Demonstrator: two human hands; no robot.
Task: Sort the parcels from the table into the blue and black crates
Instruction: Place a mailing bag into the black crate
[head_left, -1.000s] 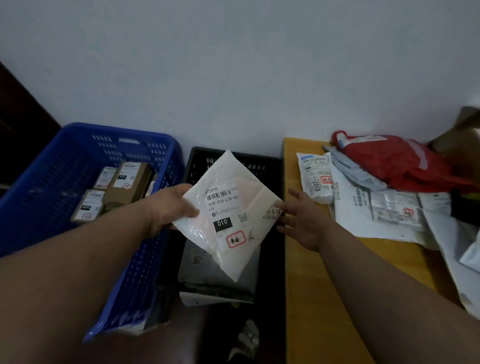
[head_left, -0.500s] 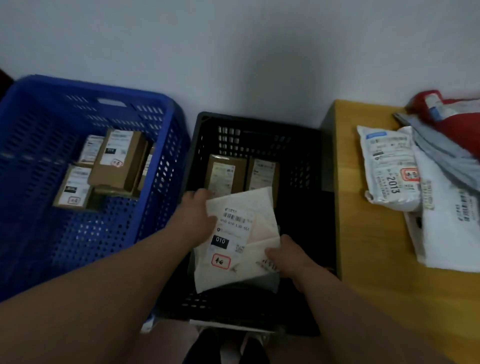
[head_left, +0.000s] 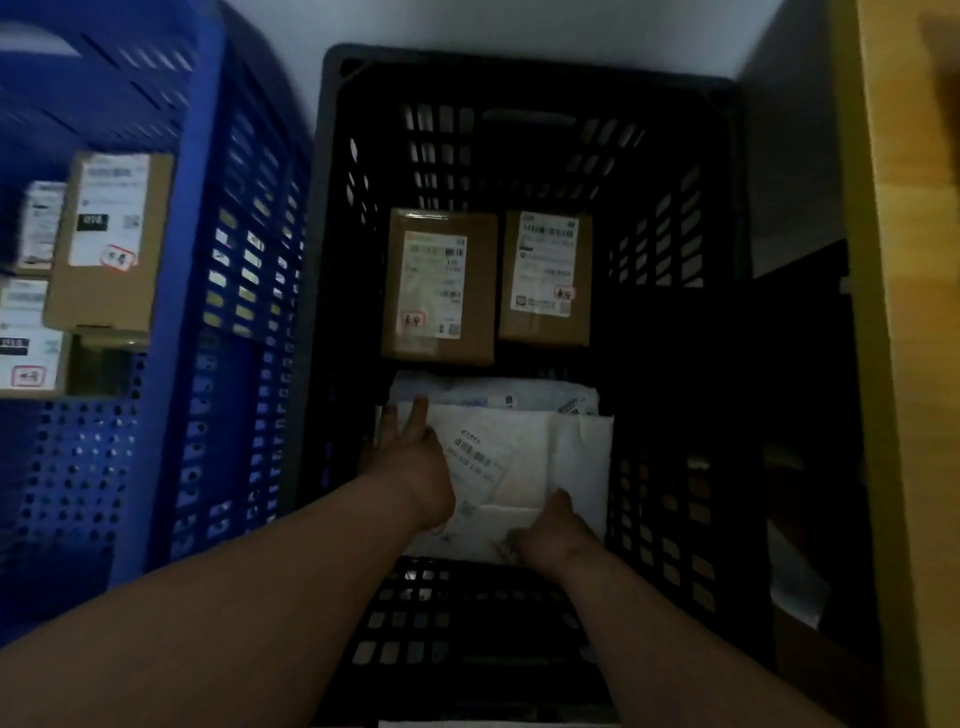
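Head view. Blue crate (head_left: 171, 364): labelled cartons along its left side. Black crate (head_left: 524, 67): two cartons at back, right side bare; white parcel (head_left: 524, 467) at front, label blurred. Left hand (head_left: 410, 457) flat on it, fingers straight; right hand (head_left: 553, 535) grips its near edge. Desk (head_left: 914, 364) at right edge.

The single head view looks steeply down, close, into the black crate (head_left: 519, 78) between both forearms.

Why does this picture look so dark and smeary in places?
Head view: dim light, so the black crate interior sinks into shadow; the blue crate at left is streaked by motion blur; labels on the white parcel are too soft to read; wide-angle lens bends the crate walls.
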